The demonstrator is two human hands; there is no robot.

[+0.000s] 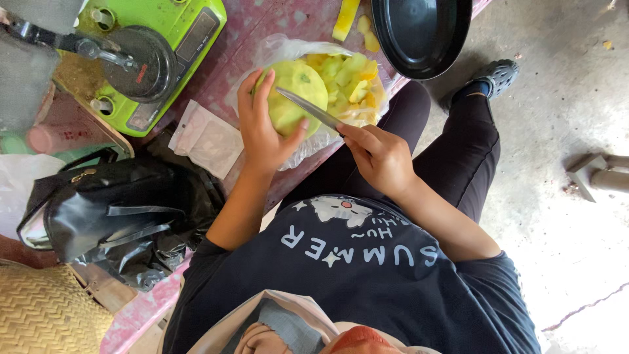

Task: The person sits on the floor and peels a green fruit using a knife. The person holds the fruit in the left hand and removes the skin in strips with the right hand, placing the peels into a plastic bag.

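Observation:
My left hand [262, 134] grips a round, peeled pale-green fruit [295, 88], fingers over its left side and thumb on its lower right. My right hand [380, 157] holds a knife [309, 108] by the handle; its slim blade lies across the front of the fruit, pointing up-left. Just behind the fruit a clear plastic bag [367, 108] holds several yellow-green cut fruit pieces [347, 75]. All of this is above the edge of a worn pink table [262, 26].
A green weighing scale [190, 39] with a dark round part stands at upper left. A black oval tray [422, 29] is at the top, with fruit strips [347, 19] beside it. A small clear packet [206, 137], a black handbag [111, 216] and a woven straw item [46, 314] lie left.

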